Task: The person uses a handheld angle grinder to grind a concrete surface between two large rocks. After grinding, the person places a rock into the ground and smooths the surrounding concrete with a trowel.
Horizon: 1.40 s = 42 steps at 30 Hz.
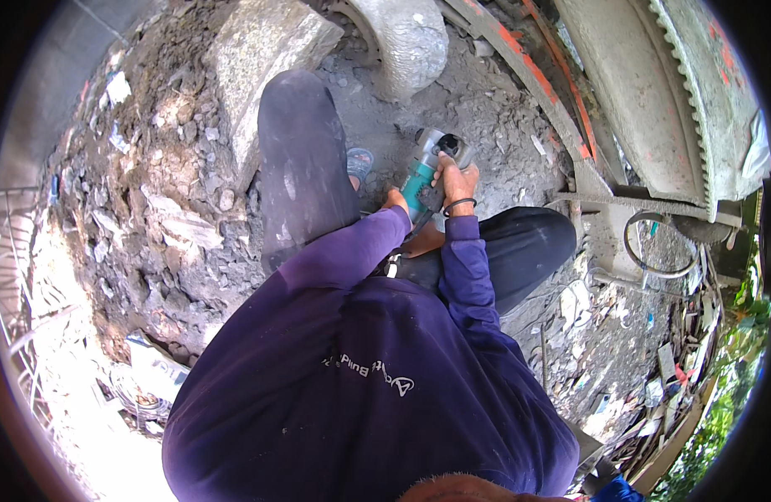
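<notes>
Teal power tool [418,181]: where is it lying, going left to right?

Rubble [151,243] is filling the left; a pale slab [268,58] is leaning beyond the left knee [302,125]. A sandal [360,162] is showing next, then the left hand [395,199], with the tool just right of it, between the legs.

How is that hand holding?

It is curling round the tool's near end, as far as shows.

Axis?

Running near to far, slanting slightly right, grey head [430,140] pointing away from the torso. The right hand [458,182] is gripping from the right, fingers bent well in; it is sitting nearer the head. A black band [460,203] is circling that wrist. Farther right, an orange-marked metal beam [546,88] is curving past.

Hard to make out?

The tool's body is hiding the left fingertips. Any disc is staying unreadable, and I cannot tell whether the head is touching the ground.
</notes>
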Tool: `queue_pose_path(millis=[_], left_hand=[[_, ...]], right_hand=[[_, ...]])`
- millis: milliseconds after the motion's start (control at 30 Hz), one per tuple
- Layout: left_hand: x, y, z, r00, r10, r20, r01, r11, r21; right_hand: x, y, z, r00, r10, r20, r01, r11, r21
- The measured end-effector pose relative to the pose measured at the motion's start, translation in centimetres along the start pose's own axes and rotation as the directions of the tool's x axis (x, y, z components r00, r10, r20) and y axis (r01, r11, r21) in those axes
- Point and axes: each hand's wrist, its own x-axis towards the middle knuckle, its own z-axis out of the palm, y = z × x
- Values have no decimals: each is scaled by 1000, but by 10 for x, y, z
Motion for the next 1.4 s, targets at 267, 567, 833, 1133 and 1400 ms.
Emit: queue_pose_path(millis=[267,567,833,1133,1400], left_hand=[[-62,-4,1,980,29,199,-22,999,-38],[-66,-4,14,969,198,147,-178,974,-142],[25,45,-22,713,543,444,-690,427,584],[47,43,-39,811,407,420,-585,556,591],[24,46,11,990,42,133,-71,972,226]], right_hand=[[0,7,-5,993,-101,-61,90,982,-167],[6,10,-6,971,-239,22,237,940,-243],[39,70,56,995,-93,28,92,822,-562],[52,71,66,993,10,113,55,831,-553],[86,65,40,1000,29,3,-22,832,-555]])
